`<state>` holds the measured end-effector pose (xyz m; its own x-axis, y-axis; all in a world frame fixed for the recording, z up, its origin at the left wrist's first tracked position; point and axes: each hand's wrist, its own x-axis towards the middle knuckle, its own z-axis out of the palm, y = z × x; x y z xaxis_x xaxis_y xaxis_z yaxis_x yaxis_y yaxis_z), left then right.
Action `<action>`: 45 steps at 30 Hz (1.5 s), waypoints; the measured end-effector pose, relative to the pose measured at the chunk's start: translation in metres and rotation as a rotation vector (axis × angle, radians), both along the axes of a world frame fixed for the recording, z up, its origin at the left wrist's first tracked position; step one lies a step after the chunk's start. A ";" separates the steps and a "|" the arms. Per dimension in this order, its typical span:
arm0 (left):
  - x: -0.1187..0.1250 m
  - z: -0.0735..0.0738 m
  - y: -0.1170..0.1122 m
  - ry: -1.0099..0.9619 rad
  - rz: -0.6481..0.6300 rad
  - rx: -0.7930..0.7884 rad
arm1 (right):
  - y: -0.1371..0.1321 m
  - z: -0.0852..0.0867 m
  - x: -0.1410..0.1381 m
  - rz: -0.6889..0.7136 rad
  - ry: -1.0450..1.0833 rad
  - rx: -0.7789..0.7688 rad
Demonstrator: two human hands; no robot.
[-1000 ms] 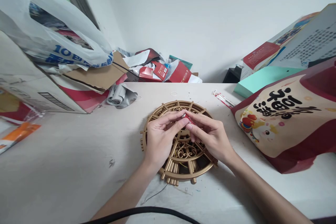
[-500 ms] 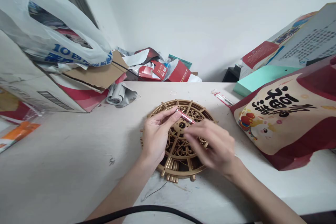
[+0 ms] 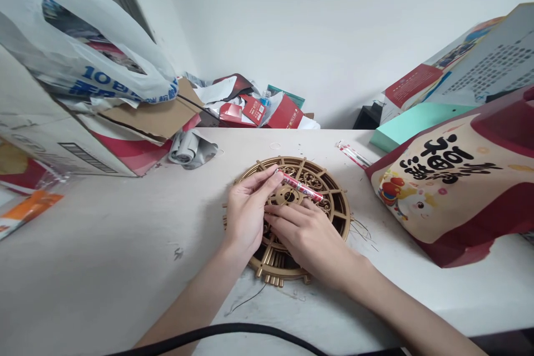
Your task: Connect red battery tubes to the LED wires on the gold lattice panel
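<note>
My left hand (image 3: 247,208) is closed, pinching one end of a slim red-and-white printed tube (image 3: 306,188) between thumb and fingers. The tube slants down to the right over a round gold openwork wheel (image 3: 341,208) with scroll patterns and short pegs round its rim. My right hand (image 3: 306,233) lies low over the middle of the wheel, below the tube. Its fingers are bent together and point at my left palm; whatever is at their tips, if anything, is hidden. Thin dark wires (image 3: 362,231) stick out at the wheel's right side.
At right stands a dark red paper bag (image 3: 454,239), with a mint-green box (image 3: 417,122) behind it. A small clear-and-red packet (image 3: 352,154) lies near the bag. Boxes and a white plastic bag (image 3: 125,75) fill the left. A black cable (image 3: 233,329) crosses the front.
My right hand has moved left and in from the tube's lower end to below the tube, near my left palm. More of the tube shows now. My left hand stays nearly still.
</note>
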<state>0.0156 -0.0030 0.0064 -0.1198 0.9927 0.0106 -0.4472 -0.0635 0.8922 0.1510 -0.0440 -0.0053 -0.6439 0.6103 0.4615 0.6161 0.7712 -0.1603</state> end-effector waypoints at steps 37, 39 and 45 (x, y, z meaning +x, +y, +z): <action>-0.017 0.012 0.018 -0.271 0.166 -0.079 | 0.016 0.016 0.035 -0.138 1.184 -0.733; -0.016 0.012 0.017 -0.268 0.154 -0.087 | 0.018 0.014 0.034 -0.142 1.192 -0.770; -0.016 0.011 0.016 -0.268 0.142 -0.088 | 0.019 0.011 0.033 -0.101 1.267 -0.900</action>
